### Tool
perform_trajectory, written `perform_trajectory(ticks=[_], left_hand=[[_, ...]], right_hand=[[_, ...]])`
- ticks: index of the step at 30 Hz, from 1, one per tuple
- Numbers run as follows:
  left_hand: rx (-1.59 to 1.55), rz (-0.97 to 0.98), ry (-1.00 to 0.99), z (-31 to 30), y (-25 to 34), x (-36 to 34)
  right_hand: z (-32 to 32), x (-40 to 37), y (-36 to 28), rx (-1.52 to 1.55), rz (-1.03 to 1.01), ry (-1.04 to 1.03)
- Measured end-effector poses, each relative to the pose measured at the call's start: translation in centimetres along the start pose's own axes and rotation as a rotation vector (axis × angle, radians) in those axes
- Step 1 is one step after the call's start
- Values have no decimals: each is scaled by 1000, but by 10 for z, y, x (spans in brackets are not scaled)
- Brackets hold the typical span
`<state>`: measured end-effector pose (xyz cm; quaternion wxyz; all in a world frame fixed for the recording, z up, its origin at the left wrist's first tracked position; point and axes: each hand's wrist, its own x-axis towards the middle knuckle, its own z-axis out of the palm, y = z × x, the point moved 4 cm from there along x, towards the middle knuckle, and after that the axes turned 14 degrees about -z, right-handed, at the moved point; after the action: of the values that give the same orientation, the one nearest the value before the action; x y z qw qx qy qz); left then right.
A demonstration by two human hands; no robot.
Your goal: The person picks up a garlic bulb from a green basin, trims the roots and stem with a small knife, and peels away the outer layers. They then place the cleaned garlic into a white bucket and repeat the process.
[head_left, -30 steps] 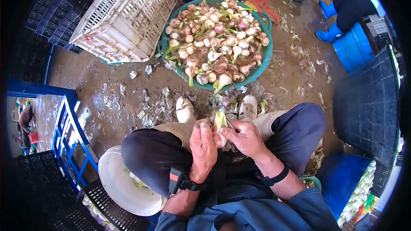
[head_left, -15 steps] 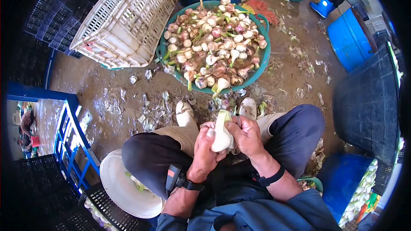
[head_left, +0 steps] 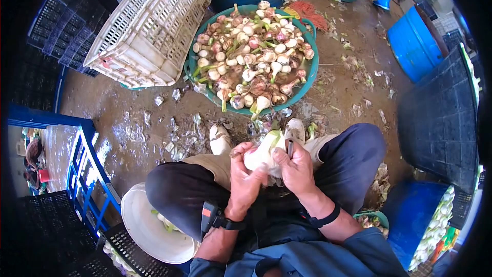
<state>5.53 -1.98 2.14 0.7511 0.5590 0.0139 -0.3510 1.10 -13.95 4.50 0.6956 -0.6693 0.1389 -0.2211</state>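
A white garlic bulb (head_left: 260, 158) with a pale green stem is held between my two hands, above my lap. My left hand (head_left: 245, 177) is closed round the bulb's left and lower side, its fingers slightly blurred. On the other side, my right hand (head_left: 298, 174) presses its thumb against the bulb near the stem. A thin dark tool (head_left: 290, 147) sticks up from the right hand's grip; its working end is hidden. Loose whitish skin hangs under the bulb. In front of my feet stands a green tub (head_left: 313, 74) heaped with unpeeled garlic bulbs in murky water.
A white crate (head_left: 148, 36) leans left of the tub. By my left knee is a white bucket (head_left: 141, 225) with a few trimmed bulbs. Blue barrels (head_left: 416, 43) and a black crate (head_left: 435, 120) line the right. Skins litter the wet floor (head_left: 353, 97).
The garlic bulb has turned and tilted, its stem now leaning right. My left fingers have shifted around it, and more loose skin shows. The whole view has moved slightly.
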Motion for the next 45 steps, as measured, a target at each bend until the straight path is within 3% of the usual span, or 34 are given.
perform_trajectory(ticks=[3,8,12,15,19,22,23,29,33,37,40,42,45], left_hand=[[-47,-111,-78,-8,-9,-1],[-420,-229,-228,1,-3,-5],[-306,-247,-241,1,0,-7],[-7,-201,-255,3,-2,-4],[-57,35,-167,9,1,-6],[-127,5,-75,-4,0,-2],[-201,40,-14,-6,0,-2],[-72,31,249,-17,-5,2],[-124,-25,371,-30,-10,9],[142,-123,329,-21,-14,11],[607,-124,320,-23,-15,9],[940,-80,218,-18,-33,6],[1188,38,64,3,-22,-2]], right_hand=[[-1,1,-19,-276,-142,-98],[-7,19,-13,-335,-151,-121],[-11,27,8,-401,-178,-93],[-16,32,25,-427,-141,-99],[-25,25,33,-596,-103,26],[-28,4,10,-301,28,-163],[-14,-2,-8,99,6,-196],[-2,-1,-4,-240,-260,-288],[-7,-5,-29,-152,-434,-224],[-22,2,-47,-30,-468,-67],[-39,12,-55,452,-286,222],[-49,23,-47,527,8,274],[-52,30,-36,603,242,268]])
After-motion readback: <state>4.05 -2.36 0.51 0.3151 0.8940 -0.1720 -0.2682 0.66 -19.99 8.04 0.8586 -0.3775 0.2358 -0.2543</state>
